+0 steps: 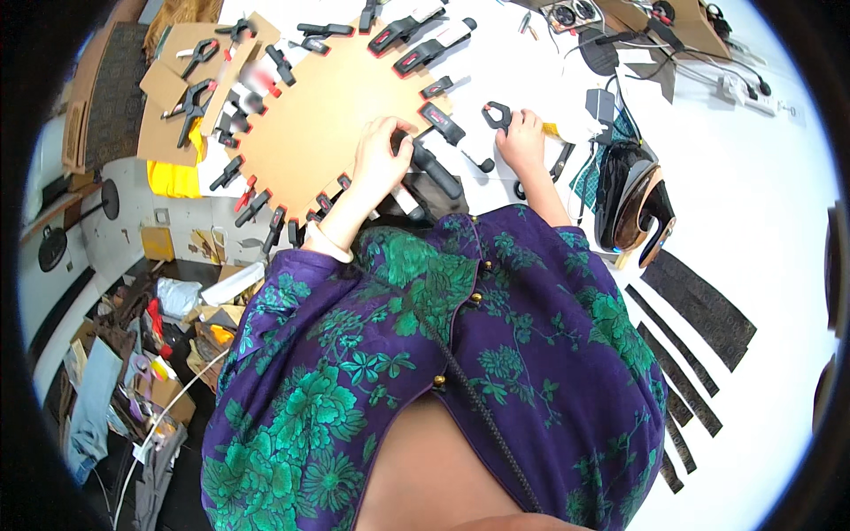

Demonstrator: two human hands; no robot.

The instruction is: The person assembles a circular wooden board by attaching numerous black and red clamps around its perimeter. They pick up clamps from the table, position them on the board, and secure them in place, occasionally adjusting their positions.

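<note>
Toward the white desk's [505, 66] left edge lay a round tan board [319, 115], clamps [443, 124] ringing most of its rim; the work looked well advanced, its right side perhaps unfinished. The left hand [381, 161] curled over that side, grip unclear. Apart from it, the right hand [522, 146] touched a black spring clamp [486, 115], its hold uncertain. No lettering was legible.

There is room to pass above the middle of the flat round tan board [310, 115]; red-padded black plastic clamps [443, 123] crowd its rim, barring low sideways entry, and a glossy brown-and-black curved object [633, 211] blocks the right
</note>
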